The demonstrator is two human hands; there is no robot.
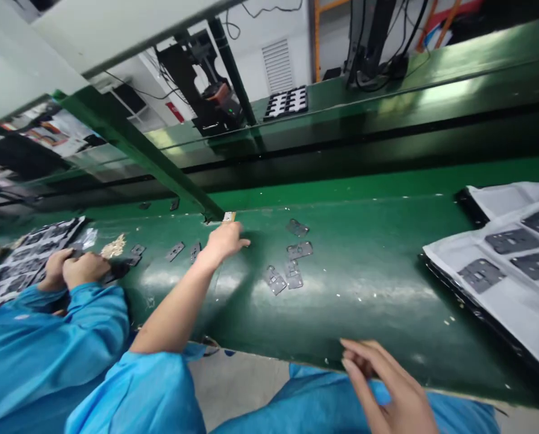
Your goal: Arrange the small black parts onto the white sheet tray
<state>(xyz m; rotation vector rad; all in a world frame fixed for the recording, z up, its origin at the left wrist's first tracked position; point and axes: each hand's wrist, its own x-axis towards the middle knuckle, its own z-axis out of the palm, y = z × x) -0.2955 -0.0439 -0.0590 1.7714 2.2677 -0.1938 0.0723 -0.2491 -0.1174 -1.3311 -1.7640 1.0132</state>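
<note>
My left hand reaches over the green work surface to the foot of a green post. Its fingers are curled, thumb out to the right; whatever they hold is hidden. Just beyond the knuckles a small white and yellow piece shows at the post. My right hand hovers at the front edge, fingers loosely bent and apart, holding nothing. Between the hands lie several flat dark plates with cut-outs, among them one plate and a lower plate. Another dark plate rests left of my left wrist.
On the right stand trays with white liners holding dark plates. At left, a co-worker's hands work beside another filled tray and a pile of small beige bits. A black-and-white tray sits on the far ledge.
</note>
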